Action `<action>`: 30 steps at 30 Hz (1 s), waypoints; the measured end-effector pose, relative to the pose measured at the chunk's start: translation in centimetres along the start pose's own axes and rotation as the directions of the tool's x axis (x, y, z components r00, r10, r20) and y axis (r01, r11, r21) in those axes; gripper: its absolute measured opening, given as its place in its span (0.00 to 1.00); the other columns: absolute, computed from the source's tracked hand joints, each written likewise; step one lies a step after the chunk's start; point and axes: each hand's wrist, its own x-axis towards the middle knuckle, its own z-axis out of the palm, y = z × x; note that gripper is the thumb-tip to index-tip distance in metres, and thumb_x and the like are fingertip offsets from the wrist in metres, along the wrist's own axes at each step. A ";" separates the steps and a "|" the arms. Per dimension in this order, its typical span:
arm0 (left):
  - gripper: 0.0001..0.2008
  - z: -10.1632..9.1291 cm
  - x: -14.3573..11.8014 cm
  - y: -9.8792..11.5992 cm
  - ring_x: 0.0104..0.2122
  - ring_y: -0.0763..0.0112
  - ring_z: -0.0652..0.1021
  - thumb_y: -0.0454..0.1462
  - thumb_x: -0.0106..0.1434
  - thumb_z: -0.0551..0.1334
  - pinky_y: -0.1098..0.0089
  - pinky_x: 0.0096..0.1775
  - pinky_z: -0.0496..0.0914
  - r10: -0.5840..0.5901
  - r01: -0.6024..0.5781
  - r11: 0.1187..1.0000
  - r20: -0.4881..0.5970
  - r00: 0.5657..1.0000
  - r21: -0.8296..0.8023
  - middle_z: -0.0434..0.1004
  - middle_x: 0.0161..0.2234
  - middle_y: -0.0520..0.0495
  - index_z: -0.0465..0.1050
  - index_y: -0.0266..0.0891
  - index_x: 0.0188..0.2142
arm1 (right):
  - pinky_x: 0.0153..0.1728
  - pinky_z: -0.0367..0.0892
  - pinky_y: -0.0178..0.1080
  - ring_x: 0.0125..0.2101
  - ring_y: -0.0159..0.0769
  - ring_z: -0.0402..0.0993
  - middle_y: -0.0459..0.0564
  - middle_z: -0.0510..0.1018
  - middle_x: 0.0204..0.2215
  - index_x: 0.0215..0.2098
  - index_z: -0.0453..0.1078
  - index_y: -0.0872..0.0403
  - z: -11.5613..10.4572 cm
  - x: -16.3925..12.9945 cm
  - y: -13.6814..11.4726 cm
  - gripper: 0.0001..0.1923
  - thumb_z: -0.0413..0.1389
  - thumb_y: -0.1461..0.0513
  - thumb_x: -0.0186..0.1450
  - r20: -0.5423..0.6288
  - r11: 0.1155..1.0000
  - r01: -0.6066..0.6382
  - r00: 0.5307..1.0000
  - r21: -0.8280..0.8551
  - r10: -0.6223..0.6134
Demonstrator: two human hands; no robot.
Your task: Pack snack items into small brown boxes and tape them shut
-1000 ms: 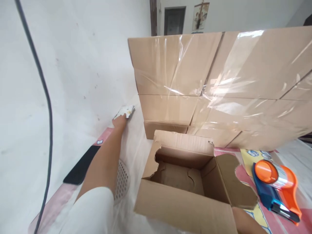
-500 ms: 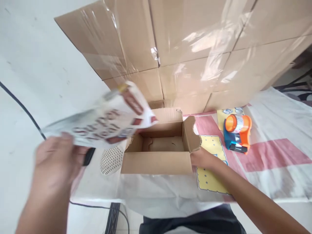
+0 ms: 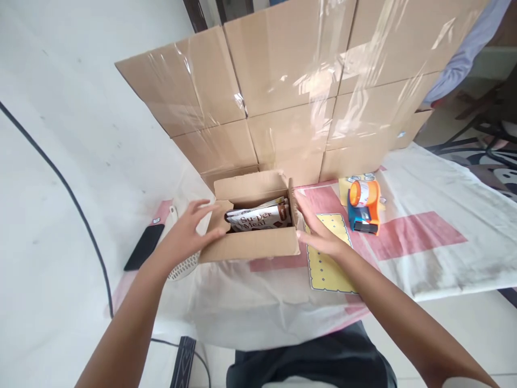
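A cardboard box stands on the table with its flaps up. Inside it lie printed pouches, the front one a white and brown "Su-per Meal" pouch. My left hand is at the box's left side, fingers apart, by the left flap. On the other side my right hand rests against the right flap and front corner, fingers spread. Neither hand holds a pouch. Whether the left fingers press on the box, I cannot tell.
Taped cardboard panels rise behind the box. An orange and blue tape dispenser and a yellow card lie to the right. A black phone and a white perforated object are at left. A person's sleeve shows behind the panels.
The pouch that was in my left hand is now inside the box, released. My left hand has moved right to the box, and my right hand has opened at the box's right side.
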 end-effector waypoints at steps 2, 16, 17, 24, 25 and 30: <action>0.45 0.7 -1.7 -1.1 0.69 0.43 0.60 0.64 0.58 0.64 0.52 0.62 0.67 0.083 -0.070 0.994 0.167 0.982 -0.083 0.45 0.74 0.41 0.59 0.53 0.69 | 0.72 0.43 0.55 0.74 0.49 0.41 0.50 0.51 0.72 0.63 0.68 0.44 -0.1 0.5 -0.5 0.33 0.42 0.37 0.72 0.017 0.999 0.032 0.999 0.002 -0.032; 0.40 1.2 -4.4 1.0 0.67 0.42 0.65 0.54 0.58 0.67 0.48 0.62 0.66 0.259 -0.271 0.958 0.120 0.958 0.095 0.59 0.69 0.35 0.56 0.46 0.64 | 0.65 0.59 0.50 0.57 0.40 0.66 0.51 0.68 0.52 0.69 0.55 0.44 1.0 3.6 -0.7 0.29 0.52 0.57 0.71 -0.135 0.992 0.105 0.986 0.072 -0.095; 0.39 1.0 -4.2 0.8 0.66 0.44 0.66 0.54 0.59 0.67 0.50 0.60 0.68 0.264 -0.268 0.963 0.097 0.960 0.034 0.59 0.69 0.34 0.56 0.46 0.63 | 0.66 0.58 0.51 0.59 0.41 0.65 0.52 0.68 0.54 0.69 0.57 0.44 1.0 3.5 -0.6 0.28 0.51 0.56 0.72 -0.129 0.993 0.106 0.987 0.053 -0.099; 0.21 1.6 -5.1 -0.5 0.52 0.56 0.80 0.51 0.68 0.58 0.64 0.46 0.77 0.167 -0.177 0.981 -0.115 0.979 -0.082 0.77 0.56 0.44 0.67 0.50 0.56 | 0.67 0.57 0.54 0.63 0.45 0.63 0.55 0.70 0.59 0.65 0.65 0.46 0.2 2.4 -1.2 0.24 0.43 0.48 0.76 -0.059 0.979 0.141 0.987 -0.145 -0.151; 0.17 1.8 -5.1 -0.5 0.45 0.58 0.82 0.51 0.68 0.57 0.65 0.41 0.77 0.105 -0.114 0.993 -0.190 0.976 -0.035 0.82 0.48 0.47 0.72 0.49 0.50 | 0.67 0.57 0.54 0.63 0.45 0.63 0.55 0.70 0.60 0.62 0.68 0.46 0.1 2.2 -1.2 0.25 0.42 0.47 0.76 -0.044 0.974 0.156 0.985 -0.162 -0.165; 0.19 2.6 -2.6 0.7 0.39 0.58 0.81 0.55 0.65 0.61 0.64 0.35 0.75 -0.088 0.103 0.995 -0.446 0.891 0.011 0.80 0.40 0.45 0.74 0.44 0.43 | 0.69 0.56 0.51 0.65 0.43 0.64 0.54 0.71 0.61 0.68 0.62 0.46 0.2 2.0 -1.2 0.32 0.37 0.42 0.75 -0.088 0.992 0.124 0.989 0.029 -0.121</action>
